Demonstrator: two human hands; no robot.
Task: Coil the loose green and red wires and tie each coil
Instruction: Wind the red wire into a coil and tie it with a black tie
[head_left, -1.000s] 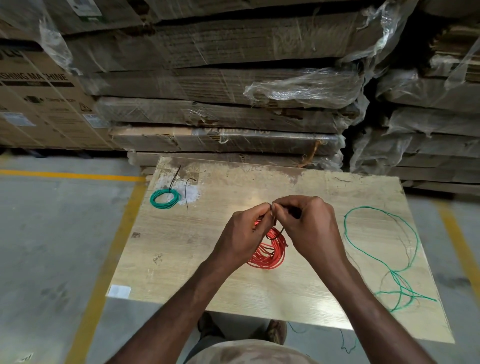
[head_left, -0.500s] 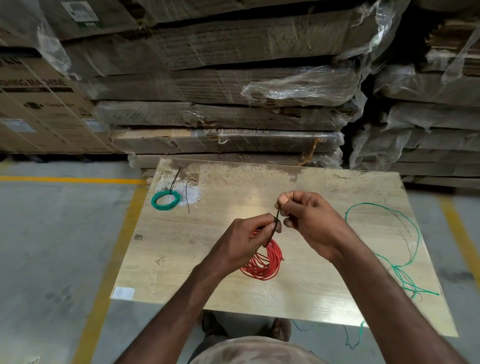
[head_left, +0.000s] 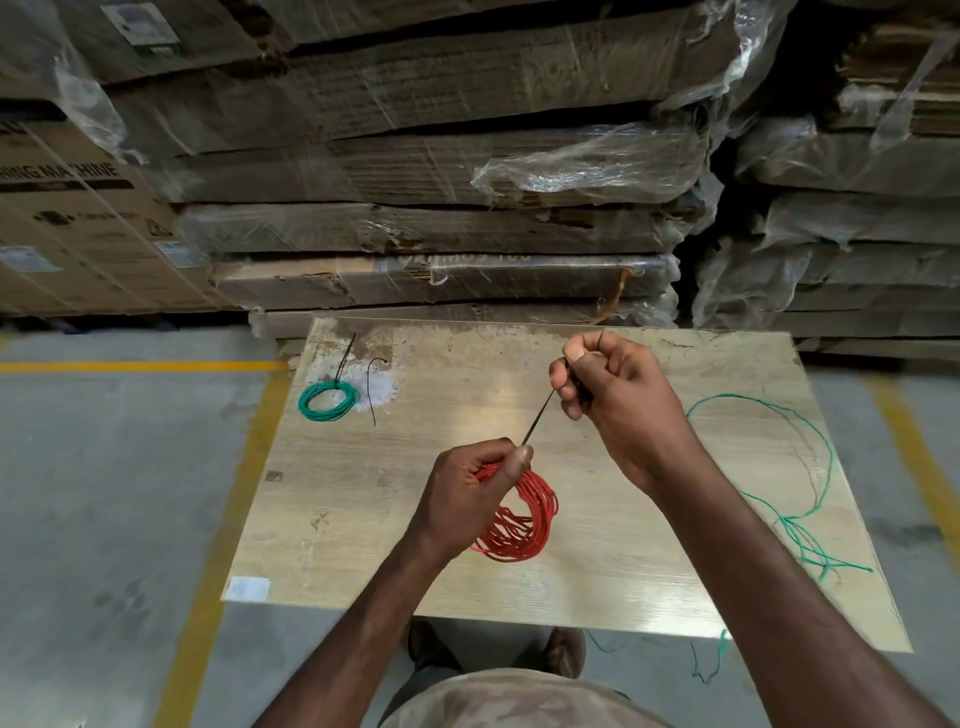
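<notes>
My left hand (head_left: 475, 491) grips the top of a red wire coil (head_left: 524, 525) above the middle of the wooden board (head_left: 597, 587). A thin black tie (head_left: 537, 418) runs taut from that grip up to my right hand (head_left: 618, 400), which pinches its far end between thumb and fingers. A small green coil (head_left: 328, 401), bound with a black tie, lies at the board's far left. A loose green wire (head_left: 779, 467) sprawls in open loops over the board's right side, one end hanging off the near edge.
A spare black tie (head_left: 372, 387) lies beside the green coil. Stacks of plastic-wrapped cardboard (head_left: 441, 171) rise right behind the board. Grey concrete floor with yellow lines (head_left: 228, 499) surrounds it, and my shoes (head_left: 561, 649) show under the near edge.
My hands have parted: the right hand has pulled the black tie up and to the right, drawing it taut, while the left hand has stayed low on the red coil.
</notes>
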